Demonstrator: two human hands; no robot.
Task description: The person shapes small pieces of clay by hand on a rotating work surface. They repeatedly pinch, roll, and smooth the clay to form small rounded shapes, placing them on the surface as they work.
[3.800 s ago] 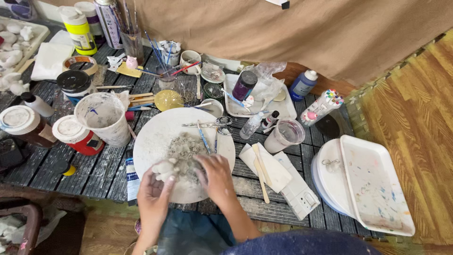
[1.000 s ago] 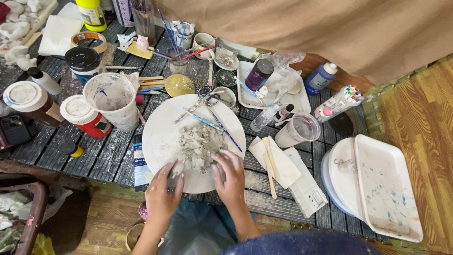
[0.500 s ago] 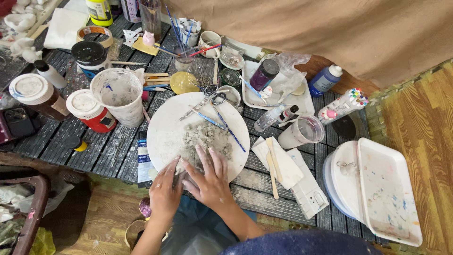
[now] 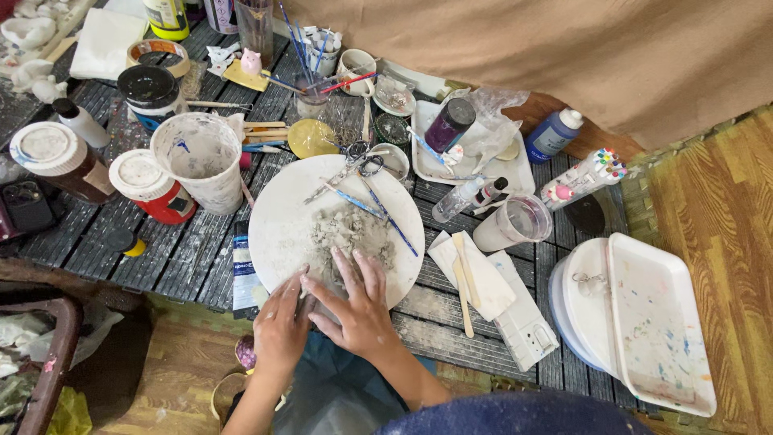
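Head view: my right hand (image 4: 358,310) lies flat and released on the grey clay (image 4: 348,238), so pushing forward could knock the blue-handled brushes (image 4: 385,211) just beyond my fingers off the round white board (image 4: 278,217)

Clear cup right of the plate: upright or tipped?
Tipped: the clear cup lies on its side, its mouth facing right.

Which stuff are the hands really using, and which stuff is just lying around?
In use:
left hand
right hand
grey clay
round white board

Lying about:
scissors
red-lidded jar
white plastic cup
wooden sticks
blue bottle
white tray
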